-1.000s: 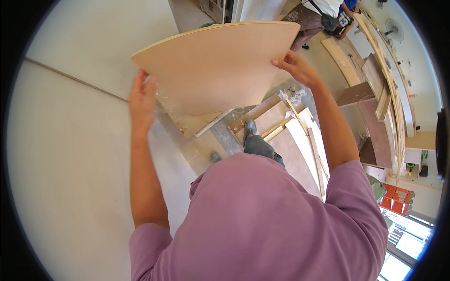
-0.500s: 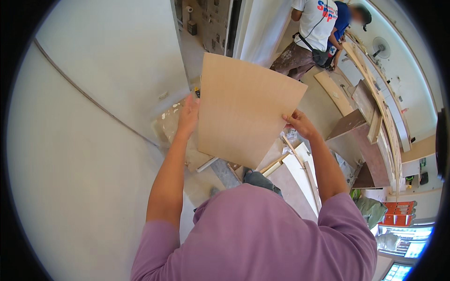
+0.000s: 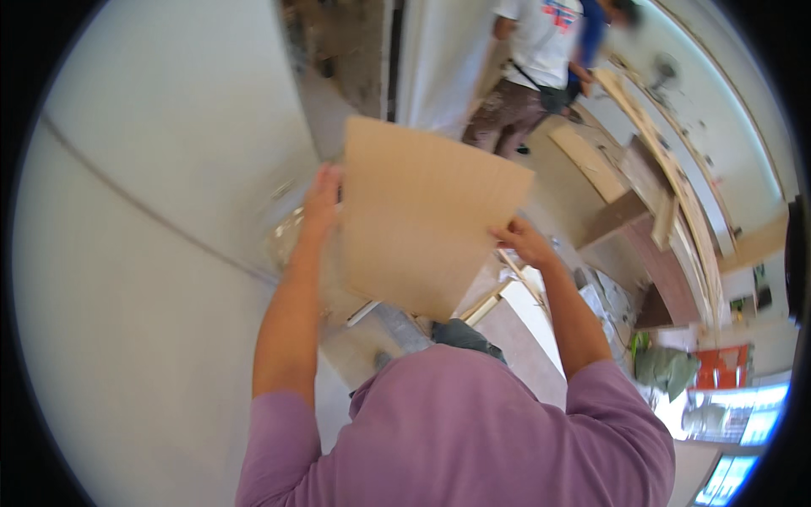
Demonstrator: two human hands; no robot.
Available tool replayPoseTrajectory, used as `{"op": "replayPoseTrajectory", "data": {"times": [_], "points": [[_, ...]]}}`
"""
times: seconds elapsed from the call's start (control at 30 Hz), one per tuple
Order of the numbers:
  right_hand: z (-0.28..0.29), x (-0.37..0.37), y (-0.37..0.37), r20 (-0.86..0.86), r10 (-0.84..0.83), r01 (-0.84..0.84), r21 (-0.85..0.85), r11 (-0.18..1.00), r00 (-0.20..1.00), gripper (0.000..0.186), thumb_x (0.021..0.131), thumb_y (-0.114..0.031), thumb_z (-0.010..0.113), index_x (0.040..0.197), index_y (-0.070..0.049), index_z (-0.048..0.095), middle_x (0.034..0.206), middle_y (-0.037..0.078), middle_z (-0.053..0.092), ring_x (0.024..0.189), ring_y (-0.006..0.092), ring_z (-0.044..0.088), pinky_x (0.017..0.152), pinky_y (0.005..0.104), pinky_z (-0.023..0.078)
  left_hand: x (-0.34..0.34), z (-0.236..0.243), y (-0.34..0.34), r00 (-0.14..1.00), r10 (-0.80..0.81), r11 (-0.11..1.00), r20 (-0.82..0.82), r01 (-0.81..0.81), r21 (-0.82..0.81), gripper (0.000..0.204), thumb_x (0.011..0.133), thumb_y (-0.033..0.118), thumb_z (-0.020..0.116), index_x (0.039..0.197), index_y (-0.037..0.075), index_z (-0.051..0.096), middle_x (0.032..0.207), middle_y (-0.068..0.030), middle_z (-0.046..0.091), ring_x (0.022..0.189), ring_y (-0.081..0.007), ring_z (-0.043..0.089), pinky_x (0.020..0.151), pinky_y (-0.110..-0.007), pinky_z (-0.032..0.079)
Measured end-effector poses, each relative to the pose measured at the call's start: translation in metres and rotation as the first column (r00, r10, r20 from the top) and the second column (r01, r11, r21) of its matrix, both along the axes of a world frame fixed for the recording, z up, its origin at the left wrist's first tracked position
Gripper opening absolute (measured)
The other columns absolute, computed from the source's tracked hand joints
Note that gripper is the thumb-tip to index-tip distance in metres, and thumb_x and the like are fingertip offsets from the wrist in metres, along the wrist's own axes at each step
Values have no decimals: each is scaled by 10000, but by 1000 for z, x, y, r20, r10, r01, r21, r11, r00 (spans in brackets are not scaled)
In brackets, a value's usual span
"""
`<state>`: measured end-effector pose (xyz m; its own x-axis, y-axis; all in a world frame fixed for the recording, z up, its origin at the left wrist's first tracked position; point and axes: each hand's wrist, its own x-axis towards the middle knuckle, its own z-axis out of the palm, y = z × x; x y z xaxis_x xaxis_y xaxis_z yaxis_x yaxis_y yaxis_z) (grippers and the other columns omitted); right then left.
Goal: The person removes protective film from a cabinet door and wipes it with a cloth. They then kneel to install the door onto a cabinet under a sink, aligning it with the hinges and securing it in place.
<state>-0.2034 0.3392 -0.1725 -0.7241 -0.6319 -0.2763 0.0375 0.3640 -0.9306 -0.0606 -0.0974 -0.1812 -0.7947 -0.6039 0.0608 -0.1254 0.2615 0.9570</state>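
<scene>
A thin, light-brown plywood sheet is held up in front of me, its broad face toward my head. My left hand grips its left edge, with the fingers partly behind the sheet. At the right edge my right hand pinches the board, thumb on the near face and the other fingers mostly hidden behind. The sheet hides part of the floor beneath. Motion blurs the picture somewhat.
A pale wall rises close on my left. Wood scraps and a white board lie on the floor to my right. Two people, one in a white shirt, stand at the far right near a long wooden cabinet. An orange ladder is further right.
The view has shifted, so the surroundings sit further left. The plywood sheet appears slightly lower and more to the left, still held by both hands.
</scene>
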Motion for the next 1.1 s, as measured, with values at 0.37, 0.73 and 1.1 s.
{"op": "replayPoseTrajectory", "data": {"times": [0.37,0.73,1.1], "points": [[30,43,-11,-317,163,-195,-73,978,934,494,985,-364,687,1326,-21,584,1200,95,695,1110,187,621,968,368,495,27,-10,-38,971,-36,865,-238,149,479,627,1069,496,479,1427,-18,510,1414,-100,581,1300,-211,534,1099,-355,405],[28,5,14,-284,185,-224,-110,968,941,495,976,-393,691,1302,-33,602,1118,143,716,992,220,670,894,371,522,36,-37,17,969,66,920,-238,33,391,855,1037,618,425,1563,-38,270,1604,-153,349,1459,-272,353,1215,-400,266],[51,-179,96,-32,236,-234,-317,919,971,524,953,-417,717,1267,-3,640,1115,142,735,1037,208,676,903,358,525,-70,108,177,990,125,876,69,-77,-476,743,1068,575,369,1457,-56,429,1440,-229,522,1300,-338,510,1059,-489,450]]}}
